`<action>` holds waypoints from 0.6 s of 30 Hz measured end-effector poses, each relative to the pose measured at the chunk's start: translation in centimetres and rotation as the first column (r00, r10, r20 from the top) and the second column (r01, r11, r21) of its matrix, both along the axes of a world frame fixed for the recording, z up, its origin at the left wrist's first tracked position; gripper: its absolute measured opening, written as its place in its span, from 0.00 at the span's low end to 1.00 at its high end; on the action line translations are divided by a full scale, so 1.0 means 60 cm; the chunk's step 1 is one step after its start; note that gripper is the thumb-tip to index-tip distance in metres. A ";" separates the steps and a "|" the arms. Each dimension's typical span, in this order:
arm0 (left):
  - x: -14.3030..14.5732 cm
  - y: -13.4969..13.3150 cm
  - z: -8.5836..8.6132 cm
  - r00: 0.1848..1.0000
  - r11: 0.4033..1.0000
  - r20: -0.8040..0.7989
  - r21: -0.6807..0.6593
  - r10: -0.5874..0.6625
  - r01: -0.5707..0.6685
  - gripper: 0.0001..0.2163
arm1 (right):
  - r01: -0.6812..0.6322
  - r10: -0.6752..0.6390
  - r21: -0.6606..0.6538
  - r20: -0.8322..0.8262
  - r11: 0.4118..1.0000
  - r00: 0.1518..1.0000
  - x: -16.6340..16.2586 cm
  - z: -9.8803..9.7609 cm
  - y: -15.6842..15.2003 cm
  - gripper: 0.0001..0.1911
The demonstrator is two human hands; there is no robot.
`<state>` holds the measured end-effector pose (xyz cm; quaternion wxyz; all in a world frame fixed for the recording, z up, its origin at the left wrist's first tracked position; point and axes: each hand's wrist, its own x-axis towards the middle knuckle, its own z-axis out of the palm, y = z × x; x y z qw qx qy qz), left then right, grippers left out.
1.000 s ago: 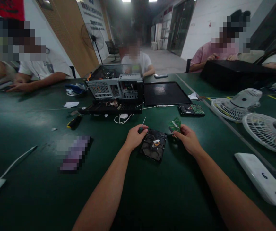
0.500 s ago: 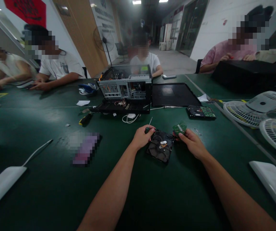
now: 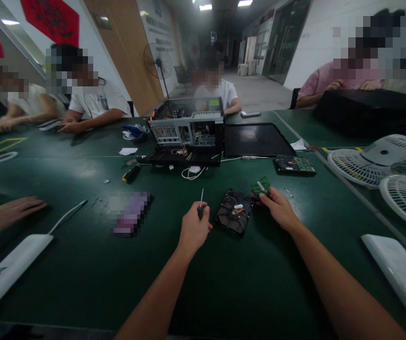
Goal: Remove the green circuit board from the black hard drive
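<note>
My left hand [image 3: 194, 230] is closed around a small screwdriver [image 3: 201, 200] whose thin shaft points up and away. It hovers just left of a black hard drive [image 3: 234, 217] lying flat on the green table [image 3: 82, 283]. My right hand [image 3: 278, 209] rests at the drive's far right corner and pinches a small green circuit board [image 3: 260, 186] between thumb and fingers.
An opened computer case [image 3: 188, 127] and its black side panel [image 3: 256, 138] stand behind. A second hard drive [image 3: 294, 165], a yellow-handled screwdriver [image 3: 131, 173], white fans [image 3: 373, 160] at right, white devices [image 3: 397, 274] near both edges. Several people sit around; another person's hand [image 3: 15, 208] lies at left.
My left hand has drawn back and left off the hard drive, still holding the screwdriver. The right hand stays with the green board. Another person's hand has appeared at the left.
</note>
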<state>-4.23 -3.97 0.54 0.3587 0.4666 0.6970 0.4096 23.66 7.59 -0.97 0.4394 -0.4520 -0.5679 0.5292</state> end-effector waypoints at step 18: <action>0.062 -0.034 0.021 0.996 0.993 0.016 0.080 0.089 -0.090 0.20 | 0.120 -0.111 -0.054 0.149 0.991 0.983 0.004 0.022 -0.020 0.09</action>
